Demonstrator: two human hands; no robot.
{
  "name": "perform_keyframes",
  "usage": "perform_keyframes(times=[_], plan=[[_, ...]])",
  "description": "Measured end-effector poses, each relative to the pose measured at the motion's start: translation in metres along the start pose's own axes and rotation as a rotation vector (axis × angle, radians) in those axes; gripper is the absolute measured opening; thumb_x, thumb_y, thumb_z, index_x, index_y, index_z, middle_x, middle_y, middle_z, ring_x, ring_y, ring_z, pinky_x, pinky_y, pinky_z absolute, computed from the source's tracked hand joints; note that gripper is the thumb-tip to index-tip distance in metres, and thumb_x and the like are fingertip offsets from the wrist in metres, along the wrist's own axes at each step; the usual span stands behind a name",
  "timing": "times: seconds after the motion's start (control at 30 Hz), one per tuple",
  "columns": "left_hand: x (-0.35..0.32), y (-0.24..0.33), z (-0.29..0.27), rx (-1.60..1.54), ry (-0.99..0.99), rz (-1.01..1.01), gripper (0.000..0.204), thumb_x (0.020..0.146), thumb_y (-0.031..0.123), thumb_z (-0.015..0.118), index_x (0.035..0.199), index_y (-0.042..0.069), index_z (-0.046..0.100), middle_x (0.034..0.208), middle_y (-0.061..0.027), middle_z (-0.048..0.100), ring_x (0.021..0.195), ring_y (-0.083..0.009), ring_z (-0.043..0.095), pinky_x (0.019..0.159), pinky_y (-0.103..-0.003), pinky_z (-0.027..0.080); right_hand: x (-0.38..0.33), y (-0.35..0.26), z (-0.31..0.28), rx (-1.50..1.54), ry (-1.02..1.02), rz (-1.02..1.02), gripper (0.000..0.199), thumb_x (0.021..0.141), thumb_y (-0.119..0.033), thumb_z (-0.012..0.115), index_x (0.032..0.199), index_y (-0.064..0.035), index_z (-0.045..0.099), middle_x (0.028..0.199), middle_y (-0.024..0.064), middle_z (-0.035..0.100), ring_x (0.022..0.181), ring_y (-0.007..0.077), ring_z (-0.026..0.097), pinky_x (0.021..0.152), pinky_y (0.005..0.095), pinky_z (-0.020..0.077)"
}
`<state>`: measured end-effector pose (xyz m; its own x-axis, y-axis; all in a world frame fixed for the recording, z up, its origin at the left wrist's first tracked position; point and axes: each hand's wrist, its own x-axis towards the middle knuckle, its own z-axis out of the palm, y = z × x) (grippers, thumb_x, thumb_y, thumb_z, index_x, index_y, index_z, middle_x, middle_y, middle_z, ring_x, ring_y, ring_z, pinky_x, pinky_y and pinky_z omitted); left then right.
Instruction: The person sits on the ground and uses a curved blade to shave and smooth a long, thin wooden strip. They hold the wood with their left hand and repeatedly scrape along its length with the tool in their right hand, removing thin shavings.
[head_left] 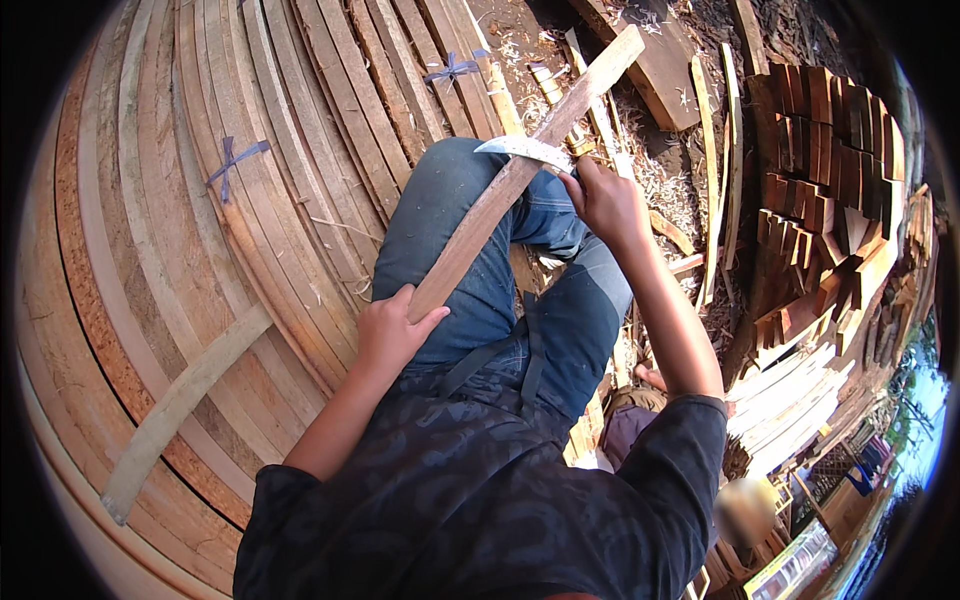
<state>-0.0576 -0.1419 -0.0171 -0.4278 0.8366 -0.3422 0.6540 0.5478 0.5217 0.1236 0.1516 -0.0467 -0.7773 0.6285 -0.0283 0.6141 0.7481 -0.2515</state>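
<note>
A long wooden slat (480, 215) slants up and away to the right across my jeans-covered thigh. My left hand (392, 325) grips its near end, thumb along the top. My right hand (608, 205) is closed round the grip of a curved knife (535, 149), and the fingers cover most of that grip. The knife's pale, sickle-like blade crosses the slat beyond its middle, its tip pointing left. Whether the edge bites into the wood, I cannot tell. The slat's far end (625, 45) sticks out past the blade over the ground.
Long boards (290, 160), some tied with blue strips (238, 165), lie to my left, with a loose slat (185, 410) across them. Wood shavings (670, 185) litter the ground at right. Beyond are stacked wood pieces (825, 170) and a pale bundle of strips (785, 405). Another person (745, 510) is at lower right.
</note>
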Motion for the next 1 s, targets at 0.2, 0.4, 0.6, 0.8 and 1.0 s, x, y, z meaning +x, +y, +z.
perform_keyframes(times=[0.2,0.4,0.6,0.8,1.0], plan=[[0.001,0.002,-0.003,-0.008,-0.005,0.006,0.052,0.075,0.051,0.076,0.078,0.002,0.059,0.057,-0.019,0.058,0.057,-0.0378,0.062,0.052,-0.044,0.049,0.023,0.157,-0.014,-0.112,0.209,0.706,0.05,0.099,-0.048,0.042,0.091,-0.0034,0.064,0.087,0.0274,0.067,0.085,0.0451,0.064,0.075,0.0536,0.0508],[0.004,-0.001,-0.001,-0.032,0.008,-0.002,0.053,0.074,0.051,0.077,0.076,0.001,0.059,0.056,-0.0186,0.058,0.057,-0.0372,0.063,0.052,-0.044,0.049,-0.016,0.124,-0.009,-0.025,0.235,0.6,0.039,0.098,-0.038,0.05,0.081,-0.0033,0.058,0.072,0.0261,0.062,0.071,0.046,0.062,0.063,0.0543,0.0474],[0.002,0.0,-0.002,0.0,0.003,0.005,0.053,0.074,0.05,0.077,0.074,0.001,0.058,0.055,-0.0182,0.057,0.057,-0.0373,0.062,0.052,-0.043,0.049,-0.016,0.029,-0.027,0.151,0.171,0.309,0.031,0.095,-0.033,0.058,0.082,-0.0054,0.055,0.061,0.0169,0.06,0.059,0.0381,0.062,0.053,0.0467,0.0472],[0.003,0.007,-0.003,-0.056,-0.005,-0.035,0.052,0.075,0.05,0.076,0.075,0.002,0.058,0.057,-0.0183,0.058,0.057,-0.0384,0.062,0.053,-0.044,0.049,0.017,0.019,-0.014,-0.027,0.046,0.058,0.036,0.092,-0.04,0.059,0.079,-0.0072,0.056,0.058,0.0147,0.059,0.053,0.0347,0.061,0.05,0.0456,0.0488],[0.004,0.009,-0.009,-0.005,0.009,-0.027,0.052,0.075,0.05,0.076,0.074,0.002,0.057,0.058,-0.019,0.058,0.058,-0.0389,0.062,0.053,-0.045,0.048,0.072,0.101,-0.025,-0.198,0.072,0.466,0.043,0.096,-0.05,0.046,0.089,-0.0092,0.059,0.08,0.0223,0.067,0.08,0.043,0.066,0.069,0.0535,0.052]])
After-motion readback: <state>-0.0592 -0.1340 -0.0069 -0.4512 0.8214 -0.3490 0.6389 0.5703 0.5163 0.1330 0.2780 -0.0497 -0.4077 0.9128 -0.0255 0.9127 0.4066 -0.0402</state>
